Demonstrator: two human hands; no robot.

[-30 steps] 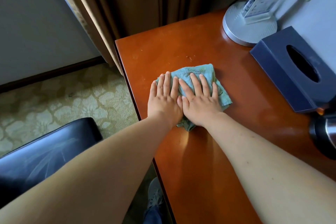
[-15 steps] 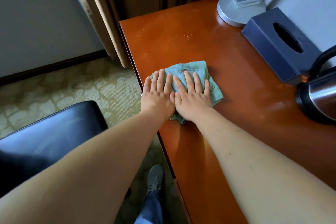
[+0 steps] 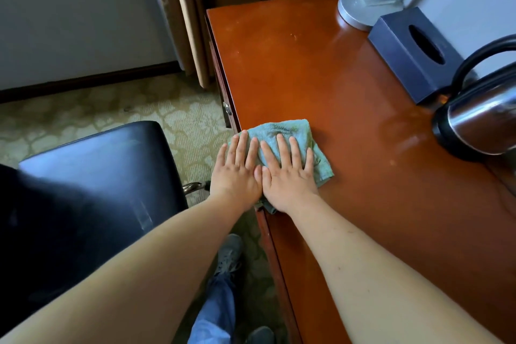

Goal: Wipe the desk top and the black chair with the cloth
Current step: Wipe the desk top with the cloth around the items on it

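Note:
A folded teal cloth (image 3: 296, 134) lies on the glossy reddish-brown desk top (image 3: 321, 70), right at its left edge. My left hand (image 3: 237, 173) and my right hand (image 3: 287, 176) press flat on the cloth side by side, fingers straight and thumbs touching. The left hand's outer side reaches over the desk edge. The black chair (image 3: 92, 176) with a shiny padded seat stands left of the desk, below my left forearm.
A navy tissue box (image 3: 410, 56), a steel kettle (image 3: 480, 120) with black handle and a round silver lamp base (image 3: 354, 8) line the desk's right and back side. Brown curtains hang behind. Patterned carpet, my jeans leg and shoes lie below the desk edge.
Both hands have slid the cloth back toward me along the desk's left edge. The view shifted, so the kettle and more of the chair now show.

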